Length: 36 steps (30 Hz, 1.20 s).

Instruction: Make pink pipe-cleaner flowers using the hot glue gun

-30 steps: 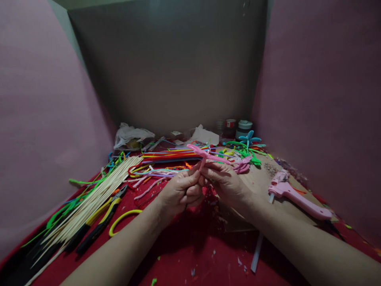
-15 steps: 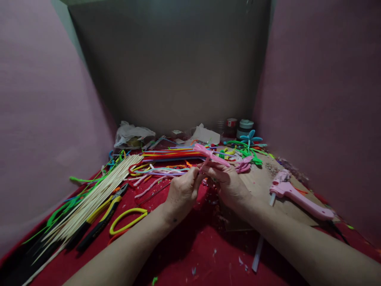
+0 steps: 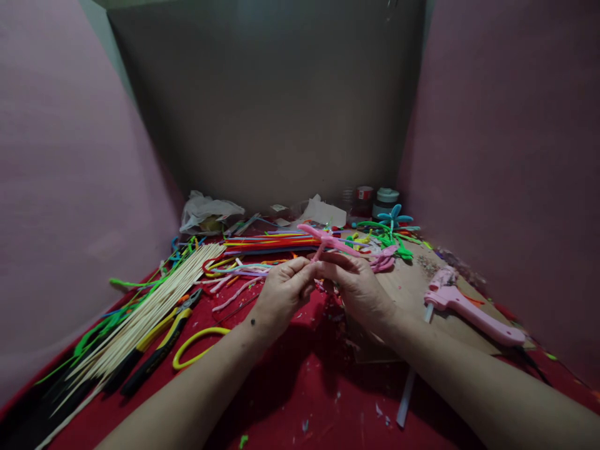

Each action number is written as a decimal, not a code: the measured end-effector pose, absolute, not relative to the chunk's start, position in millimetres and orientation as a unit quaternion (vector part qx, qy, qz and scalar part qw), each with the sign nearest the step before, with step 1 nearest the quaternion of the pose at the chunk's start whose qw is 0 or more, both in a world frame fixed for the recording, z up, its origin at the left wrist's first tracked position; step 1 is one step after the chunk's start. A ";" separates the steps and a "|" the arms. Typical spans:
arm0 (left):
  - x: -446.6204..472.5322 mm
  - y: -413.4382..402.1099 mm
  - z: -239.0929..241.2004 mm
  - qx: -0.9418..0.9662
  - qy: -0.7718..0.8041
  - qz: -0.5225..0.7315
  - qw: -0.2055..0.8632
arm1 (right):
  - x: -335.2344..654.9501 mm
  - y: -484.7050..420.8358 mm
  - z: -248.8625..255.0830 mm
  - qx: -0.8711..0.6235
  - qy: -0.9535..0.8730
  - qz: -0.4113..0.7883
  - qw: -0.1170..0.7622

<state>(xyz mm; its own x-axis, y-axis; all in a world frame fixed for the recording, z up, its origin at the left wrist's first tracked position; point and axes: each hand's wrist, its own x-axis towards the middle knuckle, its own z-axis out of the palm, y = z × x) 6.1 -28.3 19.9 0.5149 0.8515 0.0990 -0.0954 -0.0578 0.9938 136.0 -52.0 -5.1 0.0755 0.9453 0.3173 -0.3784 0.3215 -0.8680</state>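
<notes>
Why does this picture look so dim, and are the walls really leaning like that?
Head view: light is low, so the red tabletop near the camera is murky; the wide lens bends the pink walls outward; the hands' grip on the pink pipe cleaner looks slightly soft.

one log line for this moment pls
left hand: pinching pink pipe cleaner | right hand: pinching it too | glue gun: lying right | skewers, pliers: lying left

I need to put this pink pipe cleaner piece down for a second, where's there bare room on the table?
The freest patch is the red cloth in front, between your forearms, with only small scraps. The brown cardboard between your right hand and the pink glue gun is also mostly bare. The left is crowded with skewers and pliers, the back with pipe cleaners.
</notes>
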 end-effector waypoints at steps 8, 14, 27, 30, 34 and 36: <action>2.6 -24.9 20.5 0.530 0.204 0.320 0.759 | 137.7 -49.4 -2.8 -0.273 -0.444 0.544 0.658; -1.5 -23.8 20.4 0.496 0.158 0.283 0.806 | 136.7 -50.4 -2.6 -0.251 -0.420 0.577 0.654; 5.0 -25.6 16.8 0.715 0.314 0.347 0.519 | 135.6 -53.4 2.1 -0.288 -0.376 0.554 0.685; 6.4 -25.9 12.3 0.799 0.332 0.392 0.312 | 134.7 -53.5 1.4 -0.302 -0.358 0.553 0.689; 5.0 -20.0 0.7 0.857 0.303 0.401 0.112 | 132.5 -54.1 2.1 -0.302 -0.361 0.550 0.690; 3.6 -17.3 -3.9 0.866 0.300 0.395 0.061 | 131.8 -53.9 1.7 -0.308 -0.372 0.535 0.693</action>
<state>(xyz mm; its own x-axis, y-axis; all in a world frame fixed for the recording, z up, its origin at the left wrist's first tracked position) 3.6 -17.3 -3.9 0.5082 0.5674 0.6479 0.4718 -0.8128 0.3418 131.8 -53.9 1.7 0.1498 0.9711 0.1857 -0.5126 0.2369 -0.8253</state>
